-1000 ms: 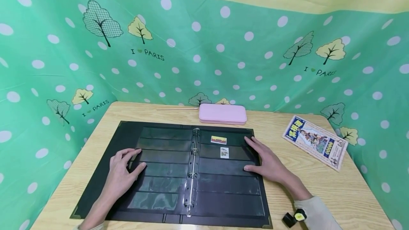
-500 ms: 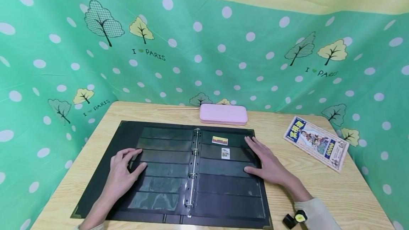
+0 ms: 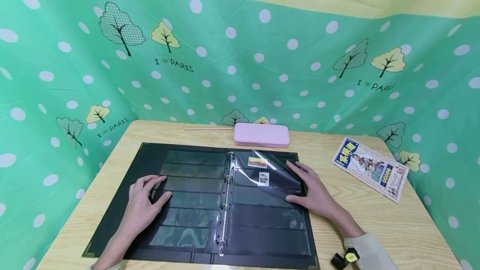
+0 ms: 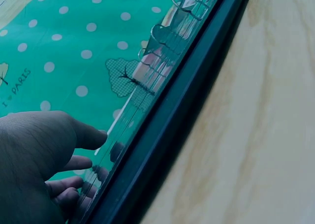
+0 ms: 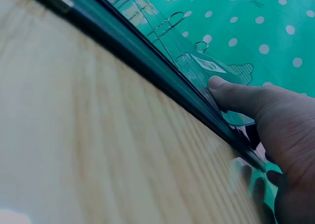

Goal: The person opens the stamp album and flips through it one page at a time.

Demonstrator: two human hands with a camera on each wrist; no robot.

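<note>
A black ring-binder stamp album lies spread on the table, with clear strip pockets on both pages. Two small stamps sit in the upper part of the right page: a yellow and red one and a pale one. My left hand rests on the outer part of the left page with fingers loosely bent, holding nothing. At the right edge my right hand pinches the right page, whose upper part bows up and catches the light. In the right wrist view, its thumb is against the clear sheet.
A pink case stands behind the album, beside a thin stick. To the right lies a printed booklet. Near my right sleeve is a small black object. A green dotted curtain rises behind the table.
The upper right page has lifted and curved, with bright glare streaks now across it. Both hands have stayed nearly in place.
</note>
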